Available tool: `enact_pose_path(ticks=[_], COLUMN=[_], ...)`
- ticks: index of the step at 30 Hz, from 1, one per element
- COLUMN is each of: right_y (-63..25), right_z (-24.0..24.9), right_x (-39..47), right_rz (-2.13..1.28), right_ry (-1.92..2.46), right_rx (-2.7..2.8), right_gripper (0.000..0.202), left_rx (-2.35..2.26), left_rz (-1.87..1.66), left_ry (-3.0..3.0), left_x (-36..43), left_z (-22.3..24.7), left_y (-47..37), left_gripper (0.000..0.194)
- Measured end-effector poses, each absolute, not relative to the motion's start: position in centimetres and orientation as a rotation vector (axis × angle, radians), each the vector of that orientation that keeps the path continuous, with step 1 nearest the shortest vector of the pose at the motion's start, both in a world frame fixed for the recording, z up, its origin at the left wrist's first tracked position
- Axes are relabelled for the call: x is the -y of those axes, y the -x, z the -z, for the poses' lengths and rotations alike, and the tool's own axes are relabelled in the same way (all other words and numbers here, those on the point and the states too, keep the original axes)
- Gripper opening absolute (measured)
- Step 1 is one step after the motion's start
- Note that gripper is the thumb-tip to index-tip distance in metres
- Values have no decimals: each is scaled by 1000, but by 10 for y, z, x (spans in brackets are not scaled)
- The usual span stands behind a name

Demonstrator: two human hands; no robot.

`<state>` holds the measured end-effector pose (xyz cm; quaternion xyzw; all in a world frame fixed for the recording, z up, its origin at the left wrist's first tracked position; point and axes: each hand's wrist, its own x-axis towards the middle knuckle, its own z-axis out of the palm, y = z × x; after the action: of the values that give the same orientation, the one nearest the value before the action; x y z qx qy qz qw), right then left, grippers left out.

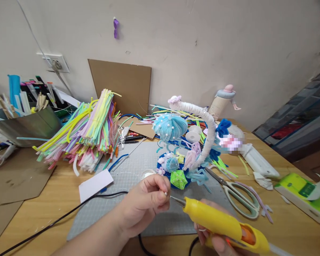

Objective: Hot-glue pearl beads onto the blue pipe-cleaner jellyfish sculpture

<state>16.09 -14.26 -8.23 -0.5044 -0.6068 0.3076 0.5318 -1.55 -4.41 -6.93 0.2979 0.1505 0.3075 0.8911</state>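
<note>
My left hand (146, 201) pinches a tiny white pearl bead (165, 194) between thumb and forefinger. In my right hand (216, 231) is a yellow hot glue gun (213, 217), its fingers wrapped round the grip. The metal nozzle points left, with its tip very close to the bead; I cannot tell if they touch. Just beyond my hands stands a pipe-cleaner craft: a light blue jellyfish (170, 127) dotted with white beads hangs by a curved white arch (210, 135). Its dark blue base carries a green pentagonal piece (178, 179) and small flowers.
A grey cutting mat (96, 220) lies under my hands, crossed by a black cord (64, 213). Scissors (242, 197) and a green tissue pack (304, 195) are on the right. Bundled pipe cleaners (96, 128) and a metal pot (29, 128) stand left; cardboard (122, 85) leans on the wall.
</note>
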Motion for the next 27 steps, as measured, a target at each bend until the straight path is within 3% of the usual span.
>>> enact_pose_path(ticks=[4, 27], right_y=[-157, -165], right_z=[86, 97], right_x=[143, 148], right_rz=[-874, -893], right_ry=[1202, 1226], right_rx=[1401, 1457], right_gripper=[36, 36], left_rx=[-277, -257], left_rz=[-618, -619], left_ry=[-590, -573], left_x=[46, 47], left_z=[73, 72], left_y=[15, 16], left_gripper=[15, 13])
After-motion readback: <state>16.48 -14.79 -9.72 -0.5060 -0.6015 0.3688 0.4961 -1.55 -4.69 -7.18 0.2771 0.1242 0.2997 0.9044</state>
